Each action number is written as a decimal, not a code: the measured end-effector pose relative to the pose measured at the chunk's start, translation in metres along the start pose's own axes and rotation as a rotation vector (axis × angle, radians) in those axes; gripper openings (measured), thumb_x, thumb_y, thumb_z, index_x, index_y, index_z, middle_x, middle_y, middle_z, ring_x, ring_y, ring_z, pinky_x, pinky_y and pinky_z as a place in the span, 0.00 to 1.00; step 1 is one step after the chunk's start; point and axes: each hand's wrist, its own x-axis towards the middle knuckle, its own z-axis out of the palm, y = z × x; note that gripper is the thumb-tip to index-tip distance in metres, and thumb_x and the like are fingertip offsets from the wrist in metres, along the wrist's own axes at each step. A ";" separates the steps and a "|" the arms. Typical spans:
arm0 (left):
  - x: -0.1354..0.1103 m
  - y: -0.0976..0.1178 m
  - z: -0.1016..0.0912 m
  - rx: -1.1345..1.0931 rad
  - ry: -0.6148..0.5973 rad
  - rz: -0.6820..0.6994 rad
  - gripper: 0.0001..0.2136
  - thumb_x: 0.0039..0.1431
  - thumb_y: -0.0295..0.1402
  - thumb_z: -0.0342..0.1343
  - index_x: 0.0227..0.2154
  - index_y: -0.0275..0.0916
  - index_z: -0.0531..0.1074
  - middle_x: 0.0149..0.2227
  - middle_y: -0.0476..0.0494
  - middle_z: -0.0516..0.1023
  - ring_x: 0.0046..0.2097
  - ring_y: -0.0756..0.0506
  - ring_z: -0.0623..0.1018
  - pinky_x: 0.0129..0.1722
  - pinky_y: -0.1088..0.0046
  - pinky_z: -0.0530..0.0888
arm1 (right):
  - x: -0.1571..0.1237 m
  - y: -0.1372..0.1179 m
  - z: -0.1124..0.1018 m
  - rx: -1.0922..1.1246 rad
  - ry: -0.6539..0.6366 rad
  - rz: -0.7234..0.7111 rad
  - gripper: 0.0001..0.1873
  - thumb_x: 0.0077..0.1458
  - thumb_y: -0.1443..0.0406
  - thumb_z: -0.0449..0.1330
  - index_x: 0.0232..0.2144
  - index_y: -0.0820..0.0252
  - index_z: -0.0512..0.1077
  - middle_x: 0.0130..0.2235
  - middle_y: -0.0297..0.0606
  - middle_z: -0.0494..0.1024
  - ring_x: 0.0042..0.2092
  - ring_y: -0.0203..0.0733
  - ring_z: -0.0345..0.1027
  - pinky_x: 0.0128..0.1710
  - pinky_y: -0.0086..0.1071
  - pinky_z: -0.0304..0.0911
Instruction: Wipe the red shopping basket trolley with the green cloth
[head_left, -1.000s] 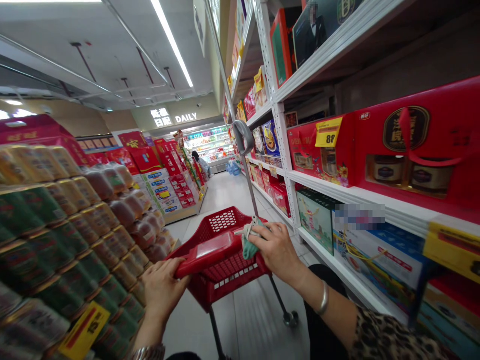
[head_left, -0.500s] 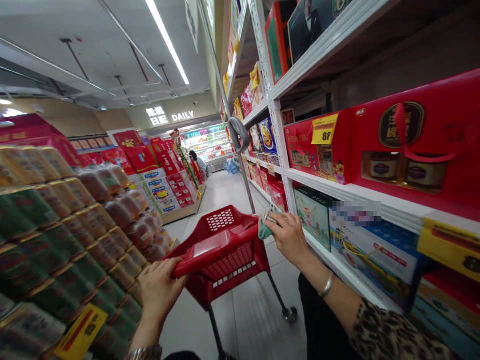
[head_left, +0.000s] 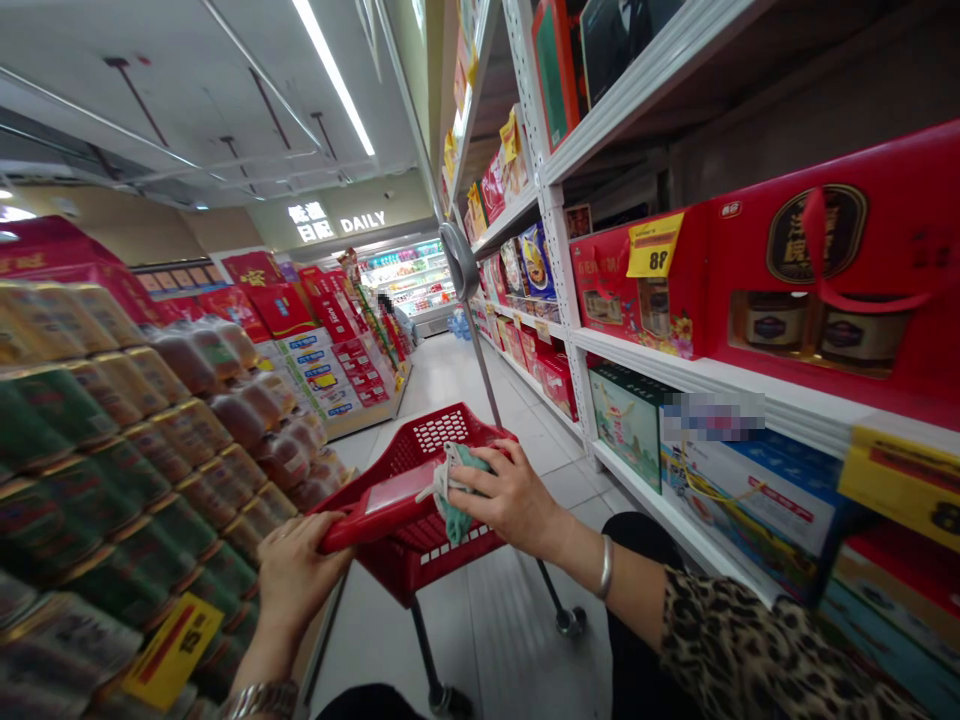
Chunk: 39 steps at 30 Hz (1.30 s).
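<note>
Left hand (head_left: 296,575) grips the near edge of the red perforated plastic shopping cart (head_left: 442,470). Right hand (head_left: 510,495) presses a crumpled teal cloth (head_left: 454,490) (bunched in fingers) onto its rim.

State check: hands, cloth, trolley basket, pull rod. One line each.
left hand: shut on red handle
right hand: shut on cloth, against basket
cloth: bunched
basket: upright on its wheels
pull rod: raised, unheld
</note>
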 end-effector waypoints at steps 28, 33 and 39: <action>0.011 0.018 -0.009 -0.033 -0.098 -0.072 0.15 0.55 0.44 0.56 0.37 0.42 0.82 0.36 0.39 0.85 0.41 0.36 0.81 0.49 0.58 0.71 | -0.027 0.053 -0.023 -0.032 -0.064 0.192 0.18 0.67 0.72 0.59 0.50 0.47 0.81 0.55 0.37 0.83 0.56 0.47 0.68 0.56 0.43 0.58; 0.012 0.007 -0.010 -0.052 -0.109 -0.053 0.15 0.55 0.44 0.55 0.36 0.42 0.82 0.36 0.39 0.85 0.40 0.36 0.81 0.49 0.59 0.72 | -0.013 0.052 -0.017 0.157 -0.217 0.199 0.16 0.64 0.73 0.61 0.48 0.49 0.81 0.55 0.37 0.83 0.56 0.45 0.70 0.55 0.41 0.59; 0.012 -0.007 -0.014 0.045 -0.178 -0.083 0.15 0.55 0.40 0.56 0.40 0.43 0.82 0.41 0.35 0.84 0.48 0.32 0.80 0.58 0.47 0.69 | 0.018 0.062 -0.018 0.298 -0.509 0.213 0.19 0.56 0.76 0.66 0.45 0.49 0.82 0.52 0.35 0.84 0.49 0.44 0.76 0.48 0.39 0.63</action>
